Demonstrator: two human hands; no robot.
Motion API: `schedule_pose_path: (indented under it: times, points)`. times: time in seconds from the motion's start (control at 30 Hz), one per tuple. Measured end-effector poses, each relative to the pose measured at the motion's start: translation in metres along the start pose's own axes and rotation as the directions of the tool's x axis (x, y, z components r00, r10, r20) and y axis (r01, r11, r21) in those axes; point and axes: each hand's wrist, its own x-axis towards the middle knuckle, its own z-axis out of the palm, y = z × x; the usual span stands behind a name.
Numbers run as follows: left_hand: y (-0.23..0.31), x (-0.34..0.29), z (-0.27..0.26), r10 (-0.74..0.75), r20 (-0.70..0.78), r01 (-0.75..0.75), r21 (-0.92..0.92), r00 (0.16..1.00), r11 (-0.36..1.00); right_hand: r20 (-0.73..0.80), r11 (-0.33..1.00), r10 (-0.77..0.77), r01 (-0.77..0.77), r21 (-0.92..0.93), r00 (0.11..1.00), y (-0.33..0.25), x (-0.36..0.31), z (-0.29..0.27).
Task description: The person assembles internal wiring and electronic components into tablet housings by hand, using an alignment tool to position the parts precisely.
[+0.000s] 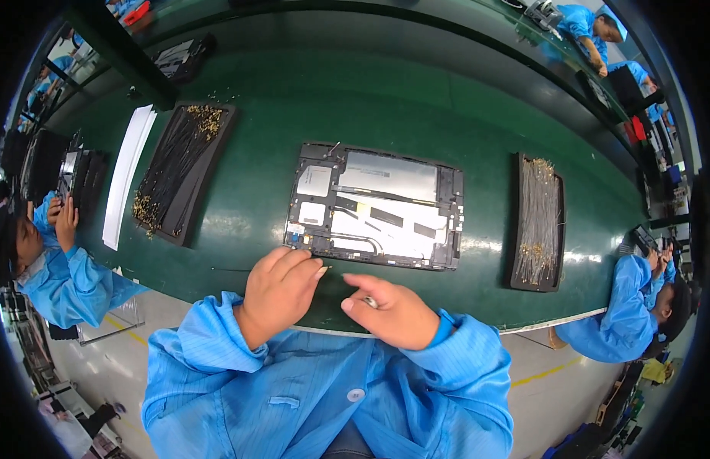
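An opened tablet (385, 195) lies on the green table in front of me, its inner side up with silver plates, dark strips and flat ribbons. At its near left corner my left hand (278, 292) is closed, fingertips pinched on a thin black cable (219, 269). One end of the cable trails left of the hand; a small gold tip shows by the fingertips. To the right, just off the tablet's near edge, my right hand (393, 310) has its index finger and thumb a little apart. A small silvery thing (371, 302) is tucked in its curled fingers, mostly hidden.
On the left stands a black tray (188, 218) of black cables with gold ends, beside white sheets (129, 176). A second black tray (516, 268) on the right holds grey cables. Co-workers in blue sit at both sides. A dark green post (129, 57) rises at the far left.
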Motion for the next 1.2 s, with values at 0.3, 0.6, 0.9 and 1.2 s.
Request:
schedule_pose_path:
  times: [0.3,0.6,0.9,1.2]
  points:
    - [-0.006,0.005,0.001,-0.089,0.025,0.087,0.08,0.996,0.993,-0.208,0.64,-0.752,0.616,-0.459,0.626,0.038,0.006,0.018]
    - [-0.008,0.005,0.011,-0.065,0.04,0.061,0.093,0.997,0.994,-0.54,0.818,-0.535,0.558,-0.139,0.649,0.035,0.016,0.021]
    - [-0.004,0.017,0.014,-0.03,0.131,0.02,0.074,0.991,0.997,-0.68,0.783,-0.496,0.616,-0.083,0.54,0.024,0.053,0.011]
    - [-0.005,0.022,0.011,-0.029,0.205,0.006,0.11,0.978,0.994,-0.674,0.76,-0.525,0.643,-0.097,0.52,0.028,0.058,0.013]
